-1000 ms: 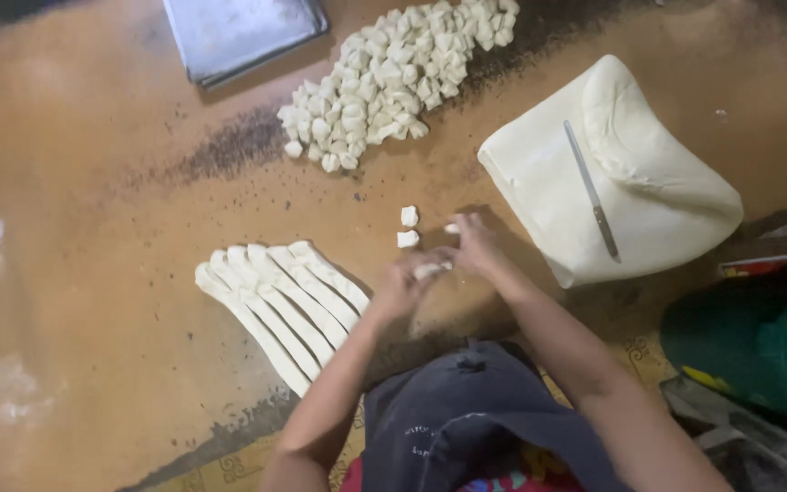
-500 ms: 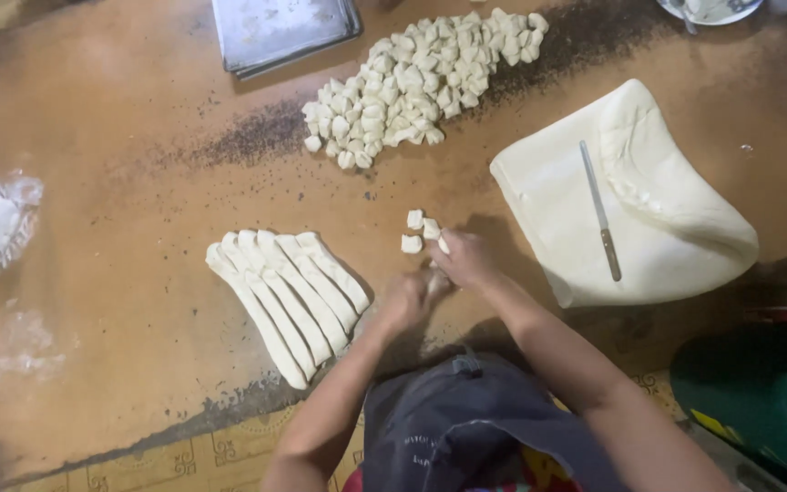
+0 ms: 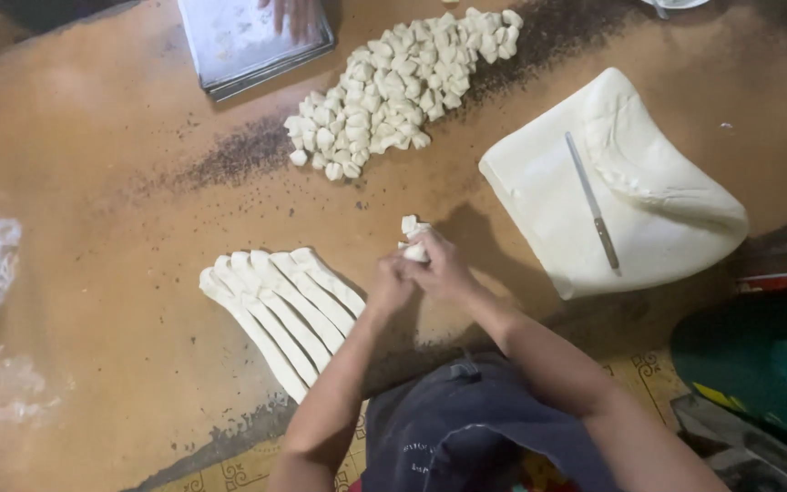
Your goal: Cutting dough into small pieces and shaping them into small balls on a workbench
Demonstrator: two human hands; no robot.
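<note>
- The left hand [image 3: 390, 284] and right hand [image 3: 441, 266] meet at the middle of the table [image 3: 93, 182], fingers drawn together, pinching a small dough piece [image 3: 413, 251] between them.
- Whether that piece has a long axis cannot be told; it is mostly hidden.
- More cut bits [image 3: 409, 224] lie just beyond, toward 12 o'clock.
- The dough strips [image 3: 275, 305] lie at 9 o'clock of the hands, long axes running from 11 to 5 o'clock, fanned side by side.
- The pile of cut pieces [image 3: 393, 87] sits at 12 o'clock.
- The folded dough sheet [image 3: 548, 191] with a knife [image 3: 592, 202] on it lies at 2 o'clock.
</note>
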